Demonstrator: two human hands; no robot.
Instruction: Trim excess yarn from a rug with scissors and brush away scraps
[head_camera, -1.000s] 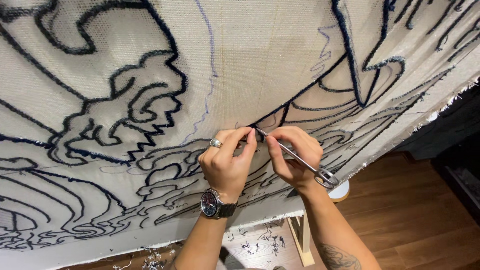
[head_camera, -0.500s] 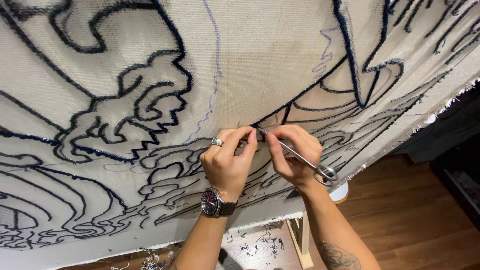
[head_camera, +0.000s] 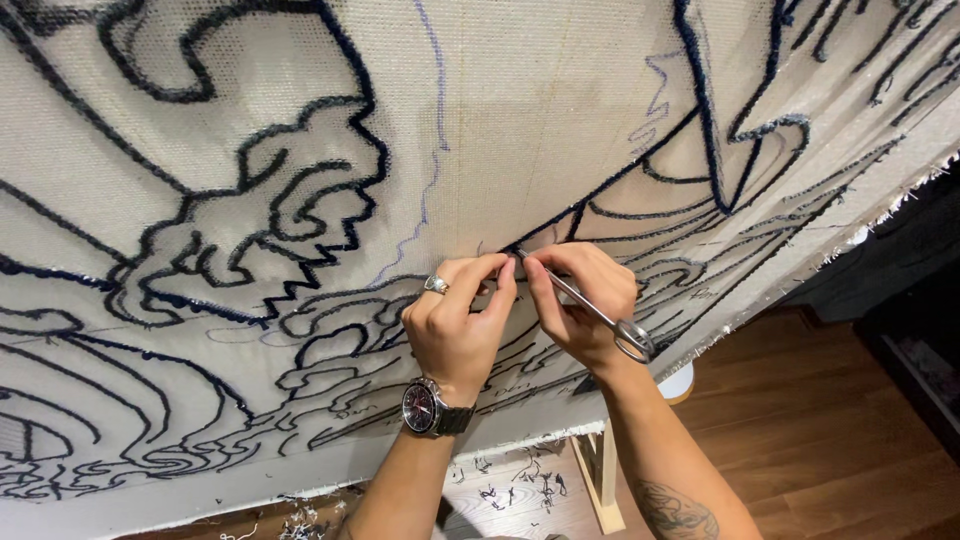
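Note:
A large cream tufting cloth (head_camera: 520, 110) with dark navy yarn outlines of waves hangs stretched in front of me. My right hand (head_camera: 585, 305) grips small metal scissors (head_camera: 595, 310), their tips touching a dark yarn line near the cloth's middle. My left hand (head_camera: 460, 325), with a ring and a wristwatch, pinches the cloth or yarn right beside the scissor tips. Both hands are pressed close together against the cloth.
The cloth's frayed lower edge (head_camera: 840, 250) runs down to the left. Below it lie a wooden floor (head_camera: 810, 440), a wooden frame leg (head_camera: 600, 480) and scattered dark yarn clippings (head_camera: 520, 485). A dark piece of furniture (head_camera: 920, 330) stands at the right.
Both hands stay at the same spot on the cloth; the view has drifted slightly, with only small finger movements around the scissor tips.

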